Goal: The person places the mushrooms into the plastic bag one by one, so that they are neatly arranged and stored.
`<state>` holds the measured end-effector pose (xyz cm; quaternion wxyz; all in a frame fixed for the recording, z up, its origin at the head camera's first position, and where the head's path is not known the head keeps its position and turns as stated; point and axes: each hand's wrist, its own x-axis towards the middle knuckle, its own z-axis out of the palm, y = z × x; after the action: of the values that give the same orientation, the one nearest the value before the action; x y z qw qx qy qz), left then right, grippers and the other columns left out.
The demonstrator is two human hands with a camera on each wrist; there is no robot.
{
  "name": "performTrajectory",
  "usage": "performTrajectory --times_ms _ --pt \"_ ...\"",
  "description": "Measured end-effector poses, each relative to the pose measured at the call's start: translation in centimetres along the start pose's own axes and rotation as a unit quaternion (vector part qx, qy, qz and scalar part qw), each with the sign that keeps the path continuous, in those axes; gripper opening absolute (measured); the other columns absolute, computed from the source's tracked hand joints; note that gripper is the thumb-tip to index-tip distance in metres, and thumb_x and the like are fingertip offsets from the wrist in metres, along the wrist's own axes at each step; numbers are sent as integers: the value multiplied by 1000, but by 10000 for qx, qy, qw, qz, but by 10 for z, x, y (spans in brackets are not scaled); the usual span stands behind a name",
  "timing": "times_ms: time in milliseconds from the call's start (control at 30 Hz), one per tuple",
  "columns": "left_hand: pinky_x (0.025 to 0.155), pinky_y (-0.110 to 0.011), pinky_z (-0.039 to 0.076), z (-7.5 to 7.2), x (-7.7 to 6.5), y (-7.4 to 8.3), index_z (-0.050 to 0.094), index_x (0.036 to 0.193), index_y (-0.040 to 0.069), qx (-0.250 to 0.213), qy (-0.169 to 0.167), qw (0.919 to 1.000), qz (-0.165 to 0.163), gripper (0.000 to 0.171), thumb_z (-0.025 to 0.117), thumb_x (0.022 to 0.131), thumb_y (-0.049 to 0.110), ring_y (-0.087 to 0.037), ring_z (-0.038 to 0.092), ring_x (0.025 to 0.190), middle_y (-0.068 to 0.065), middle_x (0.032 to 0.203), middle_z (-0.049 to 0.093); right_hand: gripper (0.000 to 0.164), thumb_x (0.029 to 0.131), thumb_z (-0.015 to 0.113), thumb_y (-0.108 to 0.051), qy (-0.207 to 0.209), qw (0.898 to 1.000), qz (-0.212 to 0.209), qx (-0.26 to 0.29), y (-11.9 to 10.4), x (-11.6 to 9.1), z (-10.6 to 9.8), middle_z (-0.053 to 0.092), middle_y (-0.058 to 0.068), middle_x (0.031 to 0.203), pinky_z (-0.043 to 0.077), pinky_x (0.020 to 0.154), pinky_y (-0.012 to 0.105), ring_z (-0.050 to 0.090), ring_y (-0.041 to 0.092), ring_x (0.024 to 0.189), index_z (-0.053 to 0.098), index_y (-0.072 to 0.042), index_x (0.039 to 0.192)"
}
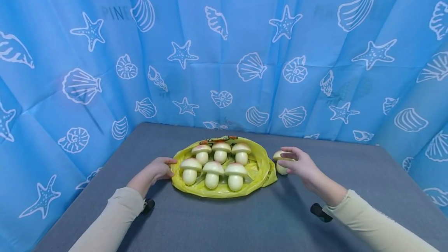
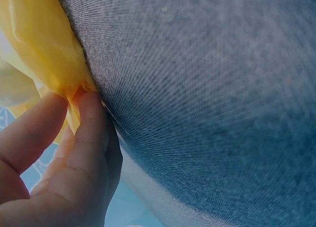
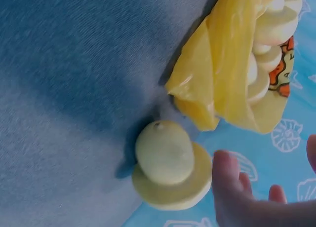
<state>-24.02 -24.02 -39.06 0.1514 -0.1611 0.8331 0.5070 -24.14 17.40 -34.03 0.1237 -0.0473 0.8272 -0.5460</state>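
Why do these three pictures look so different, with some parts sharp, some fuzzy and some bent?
Head view: evenly lit and sharp, but the wide lens bows the table edges and the blue curtain. Left wrist view: so close that the left hand and yellow bag look soft. Right wrist view: the loose mushroom is fairly sharp, casting a dark shadow; the right hand blurs.

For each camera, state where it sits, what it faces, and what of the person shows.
Head: looks forward and down at the grey table, yellow bag of six mushrooms, both hands and sleeves.
Left wrist: close on fingers pinching the bag's edge.
Right wrist: faces the lone mushroom beside the bag; fingertips show.
All views share the bag.
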Motion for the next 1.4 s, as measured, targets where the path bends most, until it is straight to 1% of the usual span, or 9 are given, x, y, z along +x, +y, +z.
performTrajectory --times_ms 200,400,633,700,767,867,933,1067,1400 --pt "90 -39 52 0 0 0 46 138 -8 -45 4 10000 -41 53 56 87 -17 -34 50 117 -29 138 43 61 99 55 -13 291 9995 -46 -102 4 2 -8 26 33 148 38 100 61 33 48 132 26 4 149" --pt "89 -39 52 2 2 -1 46 139 -8 -67 45 10000 -50 53 57 87 -17 -35 50 120 -29 140 42 69 98 57 -15 469 9983 49 -347 11 10 -11 12 35 152 30 105 62 18 52 137 19 1 153" --pt "90 -39 52 6 3 1 47 138 -8 -61 119 9999 6 54 56 86 -19 -35 49 121 -28 141 42 81 95 63 -23 341 9977 179 -554 29 27 -18 3 37 153 24 107 65 7 54 139 12 -4 156" --pt "91 -40 51 6 3 0 47 138 -8 -36 149 9999 45 54 55 86 -20 -36 49 121 -29 140 42 85 93 66 -29 358 9972 209 -615 36 33 -19 6 37 153 25 106 65 9 55 138 14 -7 156" --pt "92 -41 51 6 3 -1 47 138 -8 -30 141 9999 84 54 54 86 -20 -36 48 122 -30 140 42 85 93 66 -29 311 9969 277 -667 38 36 -19 7 38 152 26 106 64 10 55 138 14 -6 156" --pt "92 -42 51 5 4 -3 46 138 -8 -98 121 9998 137 54 54 86 -20 -37 47 122 -30 139 42 80 95 63 -25 272 9961 361 -758 38 39 -17 10 39 151 30 104 64 15 55 136 15 -3 155" --pt "91 -42 51 4 3 -3 45 138 -8 -134 77 9997 174 54 53 86 -19 -38 47 122 -31 139 42 76 97 59 -19 138 9963 442 -720 34 38 -16 8 39 151 30 104 65 15 54 137 12 -1 155" --pt "90 -42 52 1 0 -2 45 139 -8 -135 40 9997 216 54 54 87 -18 -37 49 120 -30 137 44 74 98 58 -17 60 9967 513 -631 34 41 -15 8 39 151 32 102 66 18 53 136 13 0 154" --pt "89 -42 52 -2 -5 -1 44 140 -8 -143 62 9995 272 55 56 87 -17 -35 51 115 -29 132 47 71 97 58 -13 205 9959 622 -626 35 49 -13 15 38 150 34 101 66 26 51 134 17 0 154"
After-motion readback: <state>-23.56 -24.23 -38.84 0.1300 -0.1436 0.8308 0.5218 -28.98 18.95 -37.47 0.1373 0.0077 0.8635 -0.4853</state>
